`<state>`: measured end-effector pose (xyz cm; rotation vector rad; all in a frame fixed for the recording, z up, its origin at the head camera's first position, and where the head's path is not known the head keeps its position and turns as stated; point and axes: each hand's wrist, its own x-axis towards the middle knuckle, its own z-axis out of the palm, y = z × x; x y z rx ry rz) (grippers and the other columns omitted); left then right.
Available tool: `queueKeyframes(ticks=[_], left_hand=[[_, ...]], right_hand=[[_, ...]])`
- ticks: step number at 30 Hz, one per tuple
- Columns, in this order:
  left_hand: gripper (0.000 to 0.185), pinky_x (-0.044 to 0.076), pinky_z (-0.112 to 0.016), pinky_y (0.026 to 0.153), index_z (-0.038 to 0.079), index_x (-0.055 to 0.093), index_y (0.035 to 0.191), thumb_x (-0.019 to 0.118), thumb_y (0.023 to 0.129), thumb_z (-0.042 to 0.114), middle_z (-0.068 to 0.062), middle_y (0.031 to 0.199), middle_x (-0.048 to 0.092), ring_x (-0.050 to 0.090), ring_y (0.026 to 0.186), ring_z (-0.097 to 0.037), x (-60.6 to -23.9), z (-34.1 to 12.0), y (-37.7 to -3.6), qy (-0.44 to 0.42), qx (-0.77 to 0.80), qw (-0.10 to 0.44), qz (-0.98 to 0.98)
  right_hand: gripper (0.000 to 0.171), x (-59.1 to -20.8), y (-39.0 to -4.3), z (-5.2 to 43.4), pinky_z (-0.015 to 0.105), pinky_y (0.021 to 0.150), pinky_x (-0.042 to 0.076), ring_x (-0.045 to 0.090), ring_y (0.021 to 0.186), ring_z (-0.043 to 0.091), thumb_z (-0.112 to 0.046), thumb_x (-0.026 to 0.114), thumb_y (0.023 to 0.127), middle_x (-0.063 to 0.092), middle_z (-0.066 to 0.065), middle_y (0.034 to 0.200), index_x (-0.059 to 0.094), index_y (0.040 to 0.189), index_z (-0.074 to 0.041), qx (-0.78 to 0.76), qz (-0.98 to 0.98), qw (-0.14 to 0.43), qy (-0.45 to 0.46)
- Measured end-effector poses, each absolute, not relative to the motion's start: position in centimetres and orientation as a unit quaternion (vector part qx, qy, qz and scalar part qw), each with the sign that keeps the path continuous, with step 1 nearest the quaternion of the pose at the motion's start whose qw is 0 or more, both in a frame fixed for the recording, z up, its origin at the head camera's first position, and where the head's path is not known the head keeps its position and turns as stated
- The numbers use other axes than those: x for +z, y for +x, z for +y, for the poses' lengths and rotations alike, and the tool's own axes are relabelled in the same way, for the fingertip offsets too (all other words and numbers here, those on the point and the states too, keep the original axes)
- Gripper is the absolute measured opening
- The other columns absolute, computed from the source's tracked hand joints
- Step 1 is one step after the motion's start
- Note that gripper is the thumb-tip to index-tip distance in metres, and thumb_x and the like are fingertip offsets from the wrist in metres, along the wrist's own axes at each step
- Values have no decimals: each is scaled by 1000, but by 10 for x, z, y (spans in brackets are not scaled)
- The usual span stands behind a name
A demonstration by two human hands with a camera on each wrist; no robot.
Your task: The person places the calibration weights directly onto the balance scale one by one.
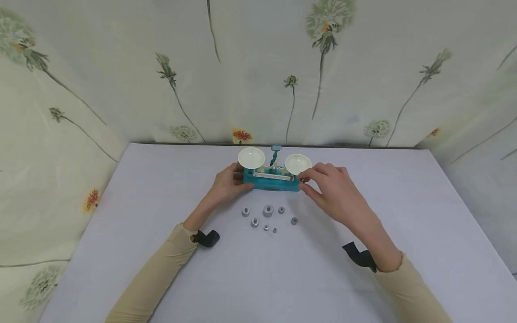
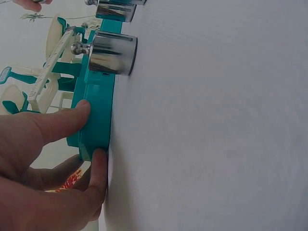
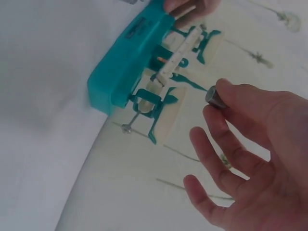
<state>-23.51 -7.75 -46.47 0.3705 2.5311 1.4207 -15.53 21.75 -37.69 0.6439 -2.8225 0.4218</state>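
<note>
A teal balance scale [image 1: 271, 183] with two cream pans stands near the table's back edge. My left hand [image 1: 228, 185] grips the left end of its base, thumb on the front and fingers around the end, as the left wrist view shows. By the scale's right end is my right hand [image 1: 337, 193]. It pinches a small metal weight [image 3: 214, 97] between thumb and index finger, with the other fingers spread loosely. The right pan [image 1: 298, 164] lies just beyond those fingertips. No load shows in the left pan [image 1: 251, 158].
Several silver knobbed weights of different sizes stand in front of the scale, the largest weight [image 1: 268, 211] among them. The white table [image 1: 226, 278] ends at a dark back edge against a flower-print cloth [image 1: 250, 67].
</note>
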Motion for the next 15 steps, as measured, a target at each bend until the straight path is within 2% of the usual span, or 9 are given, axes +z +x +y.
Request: queueKeyframes(ticks=[9, 15], left_hand=[[64, 55, -50, 118, -1, 49, 154, 78, 99, 16, -25, 155, 58, 63, 139, -41, -464, -78, -234, 126, 489, 110, 856], [65, 56, -50, 117, -2, 48, 154, 78, 100, 17, -26, 155, 58, 64, 138, -42, -463, -79, -233, 127, 483, 109, 860]], right_hand=[[19, -381, -164, 213, 61, 98, 49, 68, 102, 28, -21, 80, 99, 76, 5, 105, 79, 117, -15, 150, -957, 122, 215], [19, -383, -169, 210, 58, 94, 48, 69, 101, 30, -22, 79, 100, 76, 6, 105, 79, 116, -14, 154, -956, 130, 213]])
